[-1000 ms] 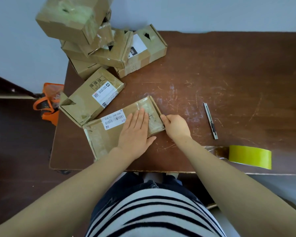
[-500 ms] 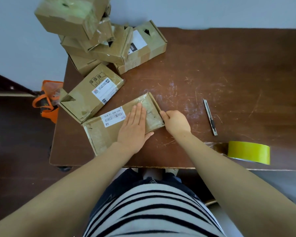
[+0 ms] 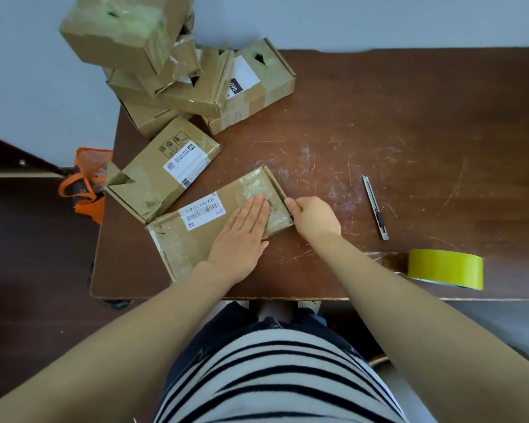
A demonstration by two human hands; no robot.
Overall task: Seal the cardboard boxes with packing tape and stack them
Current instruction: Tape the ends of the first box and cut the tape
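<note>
Head view: the flat box (image 3: 184, 242) lies at the left of the table (image 3: 379, 132), near its front edge. It is pressed down by the left hand (image 3: 242, 236), laid flat with straight fingers on the taped top. Its right end is pinched by the right hand (image 3: 313, 219), fingers curled. The box is judged light, thin-walled and easily dented, and its glossy tape slippery. A hold at both short ends is advised. The tape roll (image 3: 445, 268) stands to the right, the utility knife (image 3: 375, 207) beyond it. A second box (image 3: 162, 172) lies just behind; the stack (image 3: 177, 71) is farthest.
</note>
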